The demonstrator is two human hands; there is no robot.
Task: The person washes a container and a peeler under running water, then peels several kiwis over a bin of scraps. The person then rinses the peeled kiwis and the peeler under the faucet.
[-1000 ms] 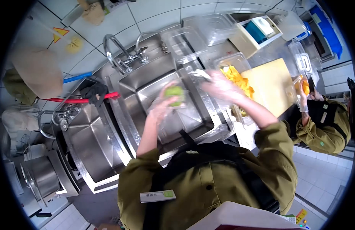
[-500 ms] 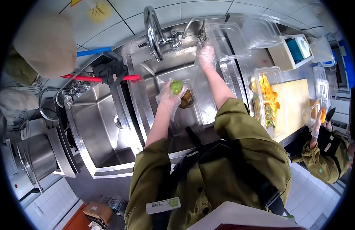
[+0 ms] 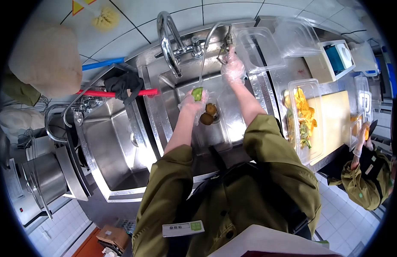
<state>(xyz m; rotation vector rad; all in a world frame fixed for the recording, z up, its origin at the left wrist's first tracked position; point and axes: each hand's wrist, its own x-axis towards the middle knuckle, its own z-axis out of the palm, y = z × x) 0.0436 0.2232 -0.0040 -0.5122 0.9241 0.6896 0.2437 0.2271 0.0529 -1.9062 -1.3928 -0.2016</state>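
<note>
My left hand (image 3: 192, 102), in a clear plastic glove, is closed around a green fruit (image 3: 197, 94) over the sink basin (image 3: 185, 79). Just below it, brown kiwis (image 3: 207, 118) lie in a clear plastic container (image 3: 218, 143) in the basin. A thin stream of water (image 3: 202, 70) falls from a slim curved spout (image 3: 216, 25) onto the green fruit. At the back of the sink, my gloved right hand (image 3: 234, 70) has its fingers on the small tap (image 3: 228, 40) that carries this spout.
A larger chrome faucet (image 3: 168, 43) arches over the basin's back left. To the right, a clear container of orange and green peels (image 3: 305, 111) overlaps a cutting board (image 3: 331, 115). A second sink (image 3: 112, 150) lies left. At far right, a co-worker (image 3: 368, 171) holds a knife (image 3: 372, 127).
Water now runs from the slim spout. My left hand has turned with the green fruit, bringing it under the stream and uncovering more of the kiwis. My right hand stays at the tap.
</note>
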